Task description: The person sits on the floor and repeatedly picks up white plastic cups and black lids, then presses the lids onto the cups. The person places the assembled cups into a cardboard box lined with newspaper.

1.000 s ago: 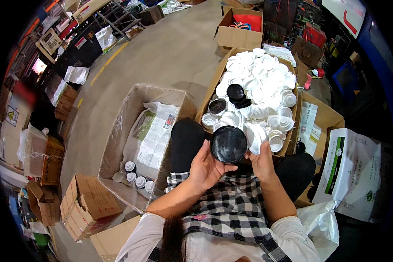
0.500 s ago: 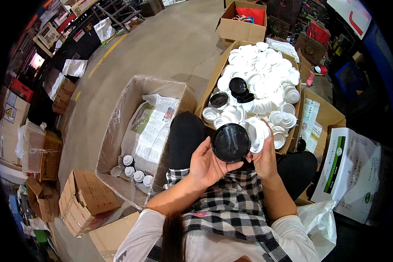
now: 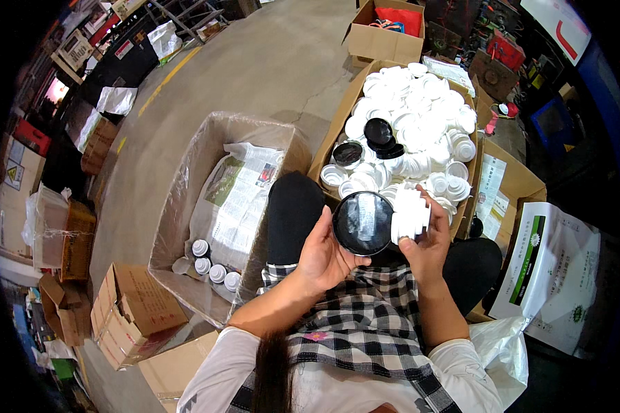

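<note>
My left hand [image 3: 318, 258] grips a round, glossy black lid [image 3: 363, 224], thumb at its left edge and fingers beneath it. Light reflects off its upper face. In my right hand [image 3: 431, 249] is a white stepped plastic cap [image 3: 410, 215], seen side-on, its left side right against the lid's edge or just overlapping it. I cannot tell whether it is one piece or a stack. Beyond both hands, a heap of similar white caps [image 3: 420, 127] fills a cardboard box. On the heap lie a few black lids [image 3: 378, 133].
To the left stands a plastic-lined carton [image 3: 165, 241] holding newspaper [image 3: 244, 189] and several white-topped pieces [image 3: 218, 273]. A closed-up carton [image 3: 136, 310] sits beside it. Right of my knee are an open box [image 3: 513, 179] and a white printed sheet [image 3: 554, 275].
The white cap has turned in my right hand from tilted to side-on. The black lid has tipped a little and now shows a bright reflection.
</note>
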`<state>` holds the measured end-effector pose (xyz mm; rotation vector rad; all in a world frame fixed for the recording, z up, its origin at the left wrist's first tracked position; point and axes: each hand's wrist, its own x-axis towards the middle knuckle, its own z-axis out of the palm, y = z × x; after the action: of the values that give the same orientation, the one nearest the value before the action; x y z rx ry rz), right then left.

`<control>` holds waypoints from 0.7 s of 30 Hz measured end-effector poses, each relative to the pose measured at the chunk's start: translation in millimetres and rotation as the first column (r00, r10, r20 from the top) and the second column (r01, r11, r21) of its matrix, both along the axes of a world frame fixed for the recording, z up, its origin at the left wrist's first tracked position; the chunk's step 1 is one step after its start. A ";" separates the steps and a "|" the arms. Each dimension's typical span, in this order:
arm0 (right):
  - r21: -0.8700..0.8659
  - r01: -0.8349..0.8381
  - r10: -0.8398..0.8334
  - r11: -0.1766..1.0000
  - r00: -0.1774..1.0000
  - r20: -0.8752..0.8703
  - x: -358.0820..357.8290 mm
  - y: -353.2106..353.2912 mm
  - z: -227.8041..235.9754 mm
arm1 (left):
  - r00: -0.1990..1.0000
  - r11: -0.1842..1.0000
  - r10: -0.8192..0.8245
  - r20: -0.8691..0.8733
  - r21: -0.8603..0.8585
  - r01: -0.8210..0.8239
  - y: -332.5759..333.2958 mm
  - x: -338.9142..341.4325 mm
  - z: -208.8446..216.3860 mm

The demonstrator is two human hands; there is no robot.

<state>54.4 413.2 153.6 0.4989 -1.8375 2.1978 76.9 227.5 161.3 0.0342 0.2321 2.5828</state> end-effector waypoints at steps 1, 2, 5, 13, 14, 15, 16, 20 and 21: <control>0.031 0.004 -0.003 1.000 0.999 -0.051 1.8 -0.6 3.4 | 0.999 0.997 0.030 0.020 -0.075 -0.029 0.9 1.0 4.4; 0.062 0.011 -0.005 0.998 0.995 -0.102 3.5 -1.5 6.0 | 0.997 0.987 0.061 0.039 -0.150 -0.054 2.0 1.8 9.5; 0.229 0.086 -0.036 0.970 0.976 -0.214 9.0 -3.7 12.1 | 0.985 0.932 0.171 0.026 -0.328 -0.153 9.0 2.7 12.0; 0.478 0.265 -0.041 0.838 0.902 -0.429 4.7 -8.7 15.2 | 0.974 0.845 0.190 -0.124 -0.484 -0.227 15.6 6.4 12.1; 0.478 0.267 -0.044 0.837 0.903 -0.427 4.7 -9.0 14.6 | 0.974 0.837 0.185 -0.133 -0.497 -0.227 16.4 6.2 11.6; 0.477 0.268 -0.048 0.837 0.904 -0.424 4.8 -9.3 14.3 | 0.973 0.829 0.180 -0.142 -0.510 -0.227 17.0 6.2 11.1; 0.484 0.272 -0.049 0.832 0.904 -0.424 4.8 -9.5 14.7 | 0.973 0.821 0.174 -0.150 -0.523 -0.228 17.8 6.3 10.7; 0.499 0.281 -0.056 0.820 0.907 -0.418 5.1 -11.3 14.1 | 0.966 0.794 0.195 -0.170 -0.551 -0.257 20.8 7.6 11.2; 0.502 0.282 -0.059 0.817 0.909 -0.414 4.7 -11.7 13.8 | 0.965 0.789 0.191 -0.182 -0.556 -0.261 20.5 7.2 12.0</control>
<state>59.2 401.5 167.4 0.7642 -2.1649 1.2972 84.1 248.0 173.3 -0.0708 1.1216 2.6321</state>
